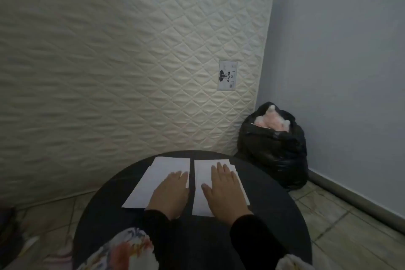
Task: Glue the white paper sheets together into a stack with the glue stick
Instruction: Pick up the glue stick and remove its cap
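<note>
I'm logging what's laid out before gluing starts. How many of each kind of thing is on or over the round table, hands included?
White paper piles: 2
Hands, left hand and right hand, each flat on a pile: 2
Glue sticks in view: 0
Total: 4

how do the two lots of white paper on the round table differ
The left paper lies slanted, its near end swinging left; the right paper lies nearly straight. The right paper shows offset sheet edges along its right side; the left paper shows few. Both are white, each under a flat hand on the dark table.
</note>
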